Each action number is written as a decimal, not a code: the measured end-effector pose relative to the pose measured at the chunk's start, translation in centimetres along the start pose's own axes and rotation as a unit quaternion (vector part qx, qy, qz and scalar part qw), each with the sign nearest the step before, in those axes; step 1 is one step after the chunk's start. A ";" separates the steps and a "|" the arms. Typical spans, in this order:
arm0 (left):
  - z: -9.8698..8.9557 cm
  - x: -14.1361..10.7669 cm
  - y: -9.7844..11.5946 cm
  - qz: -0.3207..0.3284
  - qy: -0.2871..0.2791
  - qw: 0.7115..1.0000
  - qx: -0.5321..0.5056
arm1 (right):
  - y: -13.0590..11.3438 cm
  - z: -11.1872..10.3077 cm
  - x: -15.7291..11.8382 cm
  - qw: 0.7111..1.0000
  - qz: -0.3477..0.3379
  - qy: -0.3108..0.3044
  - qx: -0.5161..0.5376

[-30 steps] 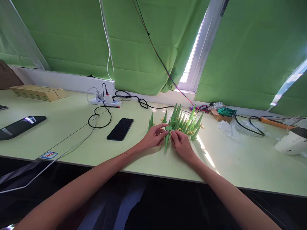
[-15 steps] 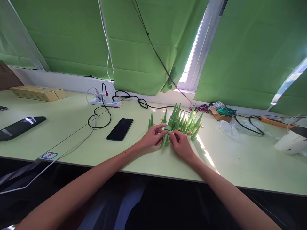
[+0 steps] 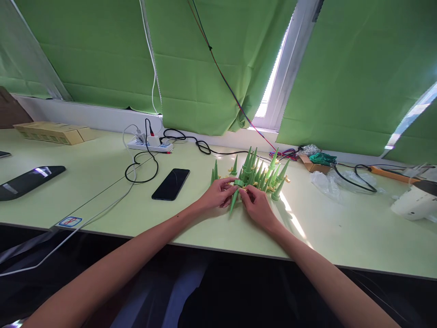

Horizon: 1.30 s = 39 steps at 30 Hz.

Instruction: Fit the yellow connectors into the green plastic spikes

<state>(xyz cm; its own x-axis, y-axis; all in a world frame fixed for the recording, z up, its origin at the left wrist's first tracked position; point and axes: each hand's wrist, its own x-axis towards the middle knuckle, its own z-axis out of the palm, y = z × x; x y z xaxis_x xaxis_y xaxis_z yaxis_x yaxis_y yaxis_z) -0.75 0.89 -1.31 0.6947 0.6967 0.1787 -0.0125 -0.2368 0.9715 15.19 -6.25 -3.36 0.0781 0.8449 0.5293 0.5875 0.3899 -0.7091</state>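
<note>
1. A green cone (image 3: 234, 202) tilts between two hands near the surface's (image 3: 211, 230) front edge, its point aimed down toward the person.
2. The left hand (image 3: 217, 193) grips the cone at its wide base; the right hand (image 3: 255, 200) narrows to a pinch beside it, its exact hold too small to tell.
3. Just behind, more cones (image 3: 251, 164) stand clustered.
4. A dark phone (image 3: 171, 184) lies left of the hands.
5. Farther back, a power strip (image 3: 150, 145) sits below green curtains (image 3: 198, 82).
</note>
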 end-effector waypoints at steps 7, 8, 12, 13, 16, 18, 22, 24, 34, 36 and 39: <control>-0.3 0.3 -0.6 -0.024 -0.010 1.000 0.013 | -0.1 0.0 0.0 0.999 -0.016 0.014 -0.029; -0.3 0.4 -0.6 -0.023 -0.013 1.000 0.017 | -0.1 0.0 0.0 0.999 -0.019 0.016 -0.036; -0.2 0.4 -0.7 0.004 -0.015 1.000 0.009 | -0.1 0.0 -0.1 0.998 -0.033 0.025 -0.057; -0.1 0.4 -0.7 0.006 -0.017 1.000 0.001 | 0.0 0.1 -0.1 0.997 -0.036 0.028 -0.062; 0.1 0.2 -0.4 -0.002 -0.028 0.999 -0.022 | 0.1 0.1 -0.1 0.996 -0.045 0.039 -0.072; 0.3 0.1 -0.3 -0.006 -0.033 0.999 -0.036 | 0.1 0.2 -0.1 0.995 -0.048 0.043 -0.077; 0.5 0.0 -0.2 -0.007 -0.027 0.997 -0.067 | 0.1 0.1 -0.1 0.994 -0.049 0.042 -0.083; 0.6 0.0 -0.3 -0.007 -0.025 0.997 -0.072 | 0.1 0.1 -0.1 0.994 -0.050 0.041 -0.084; 0.4 -0.1 0.4 0.000 -0.037 0.999 -0.037 | 0.2 0.2 -0.1 0.995 -0.041 0.038 -0.082; 0.3 -0.1 0.4 0.005 -0.037 0.999 -0.035 | 0.3 0.2 -0.1 0.995 -0.040 0.039 -0.082; 0.1 0.0 0.4 0.012 -0.034 0.999 -0.039 | 0.4 0.2 -0.1 0.994 -0.036 0.051 -0.087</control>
<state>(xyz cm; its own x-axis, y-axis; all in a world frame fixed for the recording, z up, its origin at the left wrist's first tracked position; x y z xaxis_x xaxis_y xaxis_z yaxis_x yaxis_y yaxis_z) -0.71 0.70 -0.93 0.7402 0.6438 0.1942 -0.0839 -0.1982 0.9766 15.20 -6.10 -3.77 0.1069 0.7716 0.6271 0.7245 0.3715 -0.5806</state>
